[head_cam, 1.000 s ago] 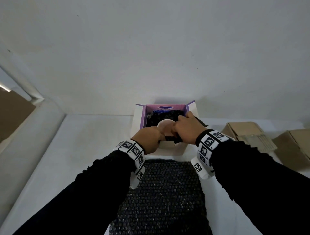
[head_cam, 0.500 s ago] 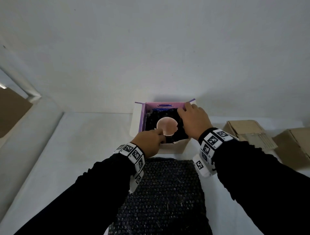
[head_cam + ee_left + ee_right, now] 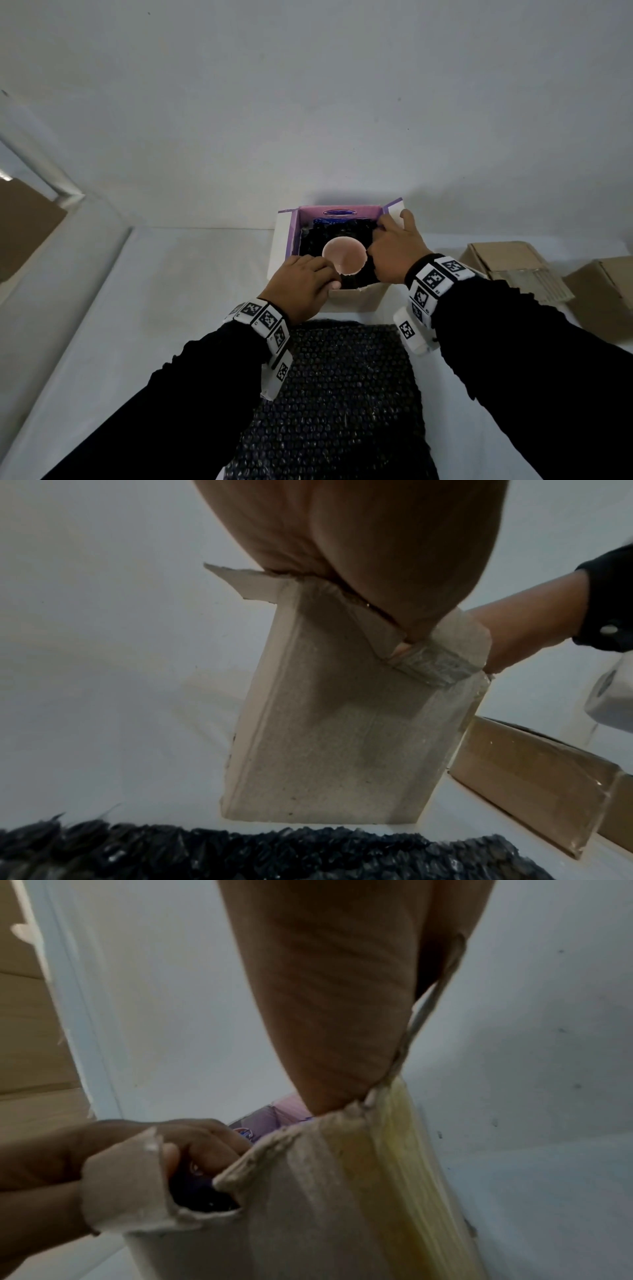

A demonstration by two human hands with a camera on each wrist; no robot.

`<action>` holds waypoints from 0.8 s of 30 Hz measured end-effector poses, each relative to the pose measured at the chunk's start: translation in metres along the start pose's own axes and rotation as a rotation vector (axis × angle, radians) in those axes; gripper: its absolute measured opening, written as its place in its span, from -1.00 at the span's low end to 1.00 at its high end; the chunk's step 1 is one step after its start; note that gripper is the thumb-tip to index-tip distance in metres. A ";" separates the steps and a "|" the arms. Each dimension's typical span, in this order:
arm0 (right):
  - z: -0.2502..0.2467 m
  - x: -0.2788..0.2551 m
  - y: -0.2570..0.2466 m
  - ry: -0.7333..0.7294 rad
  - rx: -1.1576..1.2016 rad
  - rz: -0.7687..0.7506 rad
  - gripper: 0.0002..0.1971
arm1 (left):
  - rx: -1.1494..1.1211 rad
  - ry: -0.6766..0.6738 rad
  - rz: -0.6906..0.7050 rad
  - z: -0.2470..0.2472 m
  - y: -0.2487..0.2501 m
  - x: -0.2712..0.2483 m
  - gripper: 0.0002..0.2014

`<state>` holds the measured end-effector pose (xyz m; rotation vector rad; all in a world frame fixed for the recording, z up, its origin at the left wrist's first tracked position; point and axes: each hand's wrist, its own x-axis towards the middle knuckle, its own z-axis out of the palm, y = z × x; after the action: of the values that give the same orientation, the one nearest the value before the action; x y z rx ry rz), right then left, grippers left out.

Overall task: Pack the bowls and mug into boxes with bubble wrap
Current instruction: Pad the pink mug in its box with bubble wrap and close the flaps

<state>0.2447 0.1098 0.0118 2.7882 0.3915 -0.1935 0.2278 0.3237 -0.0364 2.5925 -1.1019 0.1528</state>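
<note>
An open white box (image 3: 279,240) with a purple inside stands at the table's middle. Black bubble wrap (image 3: 322,233) lines it, and a round pink vessel (image 3: 346,258) sits in the wrap, mouth up. My left hand (image 3: 325,274) curls over the box's near wall, with its fingers inside next to the pink rim. In the right wrist view those fingers (image 3: 205,1150) bend behind a torn flap onto the dark wrap. My right hand (image 3: 387,233) reaches down along the right wall with fairly straight fingers pressing the wrap and its thumb over the flap.
A flat sheet of black bubble wrap (image 3: 342,394) lies on the white table in front of the box. Two brown cardboard boxes (image 3: 507,263) (image 3: 606,294) stand at the right. A white wall rises just behind the box.
Both hands were together over the pink vessel. Now it sits uncovered in the wrap; my right hand has slid to the right wall and my left has drawn back to the near wall.
</note>
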 end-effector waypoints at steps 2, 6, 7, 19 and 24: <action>-0.001 -0.003 0.000 0.157 0.028 0.027 -0.83 | -0.021 -0.003 -0.016 0.000 0.000 -0.001 -0.56; 0.005 -0.010 -0.002 0.211 0.100 0.045 -0.89 | -0.122 -0.049 -0.086 -0.003 0.003 -0.001 -0.40; 0.006 -0.011 -0.002 0.153 0.106 0.040 -0.87 | -0.118 -0.055 -0.095 -0.003 0.004 -0.001 -0.38; 0.006 0.000 -0.009 0.108 0.114 0.070 -0.79 | -0.043 0.024 -0.136 0.000 0.015 -0.007 -0.58; 0.007 0.003 -0.007 0.039 0.117 0.062 -0.78 | 0.065 -0.052 -0.112 0.002 0.019 -0.015 -0.48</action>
<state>0.2453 0.1143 0.0024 2.9182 0.3122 -0.1526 0.2037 0.3206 -0.0367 2.7225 -0.9809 0.0978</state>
